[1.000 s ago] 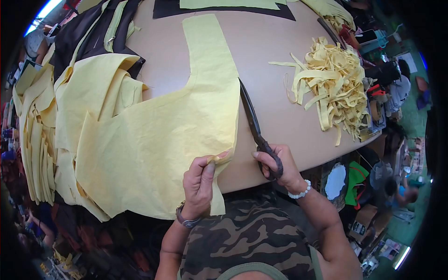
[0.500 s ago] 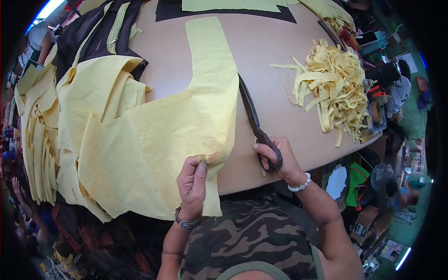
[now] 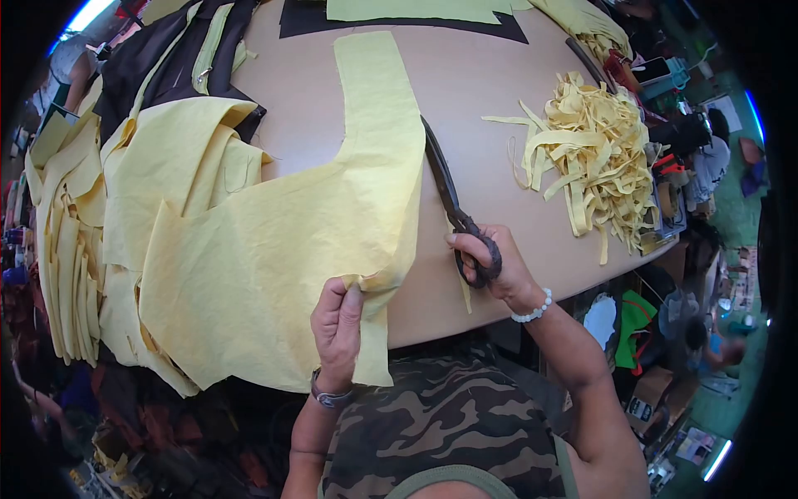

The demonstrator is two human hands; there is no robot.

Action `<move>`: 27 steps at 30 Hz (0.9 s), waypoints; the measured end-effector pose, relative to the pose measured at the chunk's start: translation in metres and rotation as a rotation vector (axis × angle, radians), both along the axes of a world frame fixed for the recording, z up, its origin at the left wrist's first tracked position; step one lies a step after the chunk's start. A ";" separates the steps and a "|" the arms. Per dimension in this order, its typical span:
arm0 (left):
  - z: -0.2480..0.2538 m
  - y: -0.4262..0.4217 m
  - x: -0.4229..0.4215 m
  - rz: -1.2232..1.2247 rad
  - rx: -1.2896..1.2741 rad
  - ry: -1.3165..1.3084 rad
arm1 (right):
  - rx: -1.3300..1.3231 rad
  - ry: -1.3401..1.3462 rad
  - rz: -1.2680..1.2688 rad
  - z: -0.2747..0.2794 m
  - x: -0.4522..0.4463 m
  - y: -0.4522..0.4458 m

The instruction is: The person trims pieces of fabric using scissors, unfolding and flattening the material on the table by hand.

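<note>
A large yellow fabric piece [image 3: 274, 241] lies across the table, with a narrower arm reaching to the far side. My left hand [image 3: 337, 320] pinches its near right part between thumb and fingers, bunching the cloth a little. In my right hand [image 3: 499, 270] is a pair of dark scissors [image 3: 449, 195], thumb and fingers through the handles. The blades look closed and point away from me, their tip against the right edge of the fabric. A thin yellow strip [image 3: 466, 291] hangs beneath the scissors near my right hand.
On the right of the table [image 3: 490, 175] lies a heap of yellow fabric strips [image 3: 594, 158]. Folded yellow pieces [image 3: 71, 266] drape over the left edge, beside dark fabric with a zipper [image 3: 202, 75]. Dark and yellow sheets [image 3: 416, 8] lie at the far side.
My right hand and the scissors have moved slightly up and left along the fabric edge. More of the thin strip shows below them. My left hand keeps its pinch, shifted slightly left.
</note>
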State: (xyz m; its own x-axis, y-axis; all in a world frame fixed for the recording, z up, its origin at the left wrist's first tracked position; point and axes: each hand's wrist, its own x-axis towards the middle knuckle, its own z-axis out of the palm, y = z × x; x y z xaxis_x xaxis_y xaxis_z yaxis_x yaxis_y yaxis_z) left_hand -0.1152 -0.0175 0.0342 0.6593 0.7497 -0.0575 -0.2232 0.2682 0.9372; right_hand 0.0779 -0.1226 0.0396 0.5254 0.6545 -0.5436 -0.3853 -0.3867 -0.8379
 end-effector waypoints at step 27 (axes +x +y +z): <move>-0.001 0.003 -0.005 0.056 -0.121 -0.011 | 0.047 -0.033 -0.041 0.000 0.017 0.033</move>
